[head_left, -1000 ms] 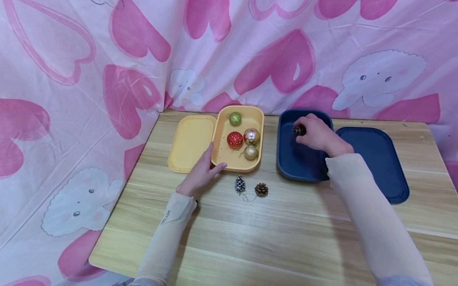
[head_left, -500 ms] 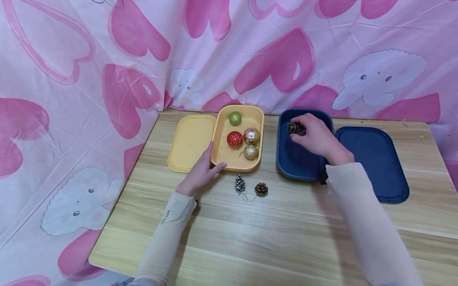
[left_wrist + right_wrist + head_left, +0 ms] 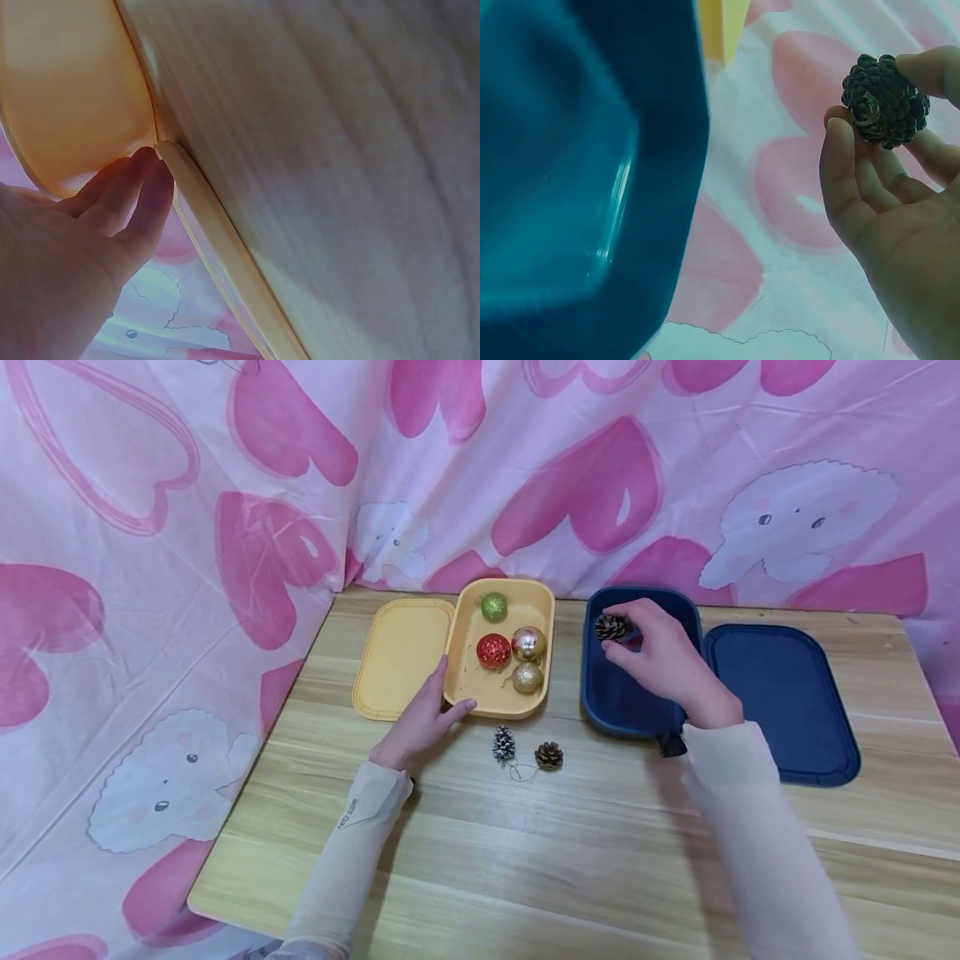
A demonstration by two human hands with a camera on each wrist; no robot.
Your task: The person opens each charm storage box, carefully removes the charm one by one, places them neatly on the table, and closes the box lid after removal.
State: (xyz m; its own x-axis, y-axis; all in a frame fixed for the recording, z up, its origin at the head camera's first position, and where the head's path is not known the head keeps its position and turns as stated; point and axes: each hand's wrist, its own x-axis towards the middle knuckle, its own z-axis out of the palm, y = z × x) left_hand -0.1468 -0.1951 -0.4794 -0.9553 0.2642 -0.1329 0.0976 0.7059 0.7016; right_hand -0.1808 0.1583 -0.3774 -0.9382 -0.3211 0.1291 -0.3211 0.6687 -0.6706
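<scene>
In the head view, my right hand (image 3: 663, 656) holds a brown pinecone (image 3: 611, 627) between thumb and fingertips, over the dark blue box (image 3: 630, 714). In the right wrist view the pinecone (image 3: 885, 101) shows up close, apart from the box's wall (image 3: 667, 150). My left hand (image 3: 420, 718) rests at the near left corner of the yellow box (image 3: 498, 706), fingers along its side and thumb at the front rim. Inside lie a green glitter ball (image 3: 494, 607), a red ball (image 3: 493, 652), a shiny gold ball (image 3: 528, 644) and a glitter gold ball (image 3: 527, 677).
On the wooden table (image 3: 525, 860), a frosted pinecone (image 3: 503, 745) with a thin loop and a brown pinecone (image 3: 549, 756) lie before the boxes. The yellow lid (image 3: 401, 660) is left of the yellow box, the blue lid (image 3: 783, 702) right of the blue one. A pink curtain (image 3: 450, 485) hangs behind.
My right hand has shifted slightly left over the blue box, with the pinecone still in its fingers. The left hand and the yellow box have stayed in place.
</scene>
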